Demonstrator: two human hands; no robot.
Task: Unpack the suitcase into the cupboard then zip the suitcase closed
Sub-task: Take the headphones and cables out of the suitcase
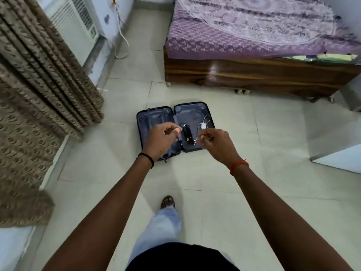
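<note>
A dark suitcase [156, 118] lies wide open on the tiled floor ahead of me. Its right half holds a black charger with a coiled cable [187, 133] and a white charger with a thin white cable [203, 125]. Its left half looks bare. My left hand [163, 140] hangs in the air over the left half with loosely curled fingers and nothing in it. My right hand [214, 142] hovers over the right half, fingers loosely curled, also holding nothing. The cupboard is out of view.
A wooden bed [254, 73] with a purple cover stands beyond the suitcase at the right. Brown curtains [39, 90] and a white air cooler [76, 26] line the left. A white cabinet corner [340, 161] juts in at the right. My foot [168, 202] is on the floor.
</note>
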